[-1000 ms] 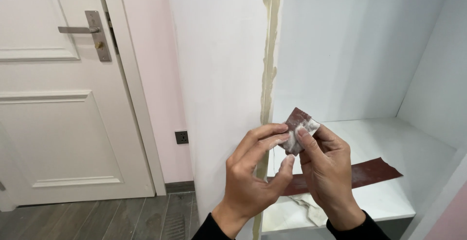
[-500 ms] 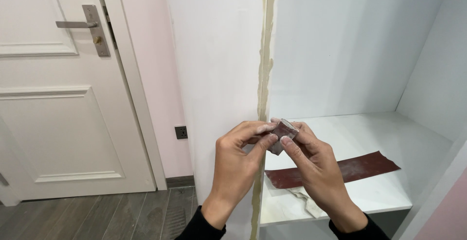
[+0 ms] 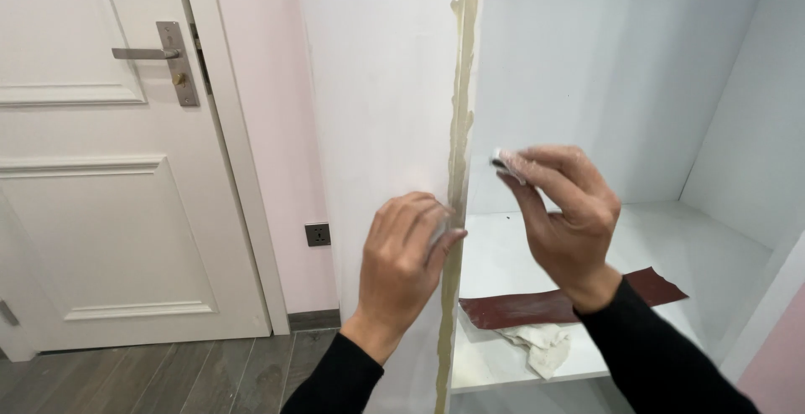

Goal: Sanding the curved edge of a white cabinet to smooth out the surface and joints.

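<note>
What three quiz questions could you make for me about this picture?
1. True or false: the right hand pinches a small folded piece.
2. What lies on the shelf? A) a hammer B) a reddish-brown sandpaper strip and a white cloth C) a paint can
3. What does the left hand rest against?

Key: 1 true. 2 B. 3 the cabinet's yellowish front edge.

White panelled door (image 3: 101, 171) with metal lever handle (image 3: 155, 55) at left, beside pale pink wall (image 3: 277, 129) bearing a dark socket (image 3: 317, 234). Grey wood-plank floor (image 3: 168, 376) below. White cabinet (image 3: 604, 87) at right, its front edge (image 3: 459, 129) streaked yellowish, possibly with glue.
</note>
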